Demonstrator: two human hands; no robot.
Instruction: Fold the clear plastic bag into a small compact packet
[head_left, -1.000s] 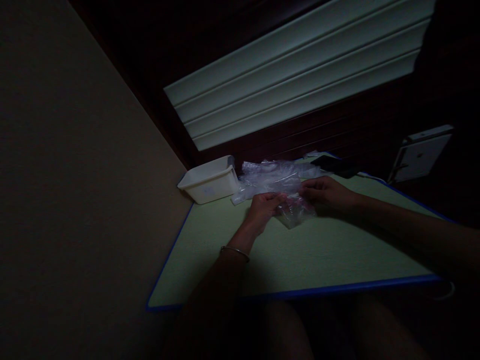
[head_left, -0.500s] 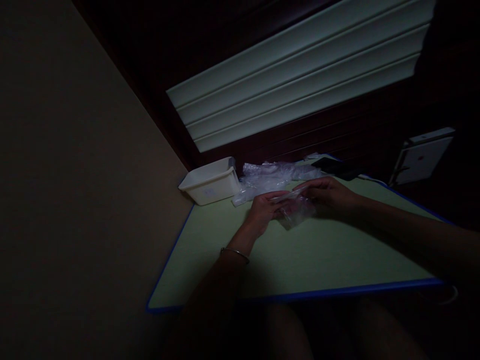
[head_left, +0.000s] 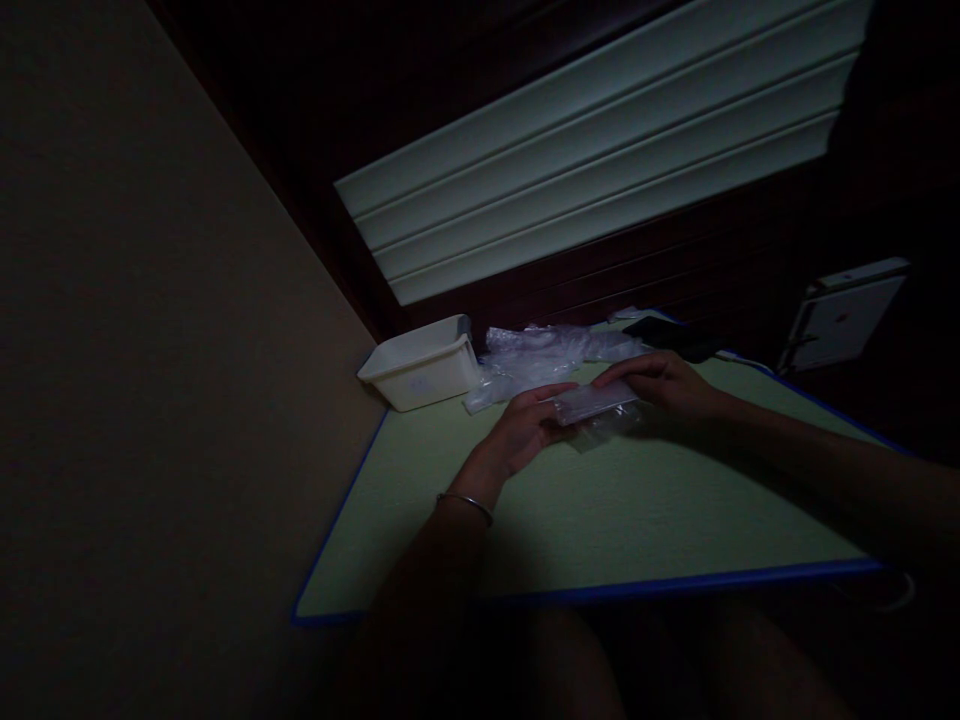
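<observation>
A small clear plastic bag is held at the picture's centre, above a pale green, blue-edged table. The left hand grips its 9 o'clock end, the right hand its 3 o'clock end; its contents are too dim to tell. From the bag, an open white rectangular plastic bin stands toward 10 o'clock, its floor hidden. Crumpled clear plastic lies at 11 o'clock, a flat black object at 1 o'clock.
</observation>
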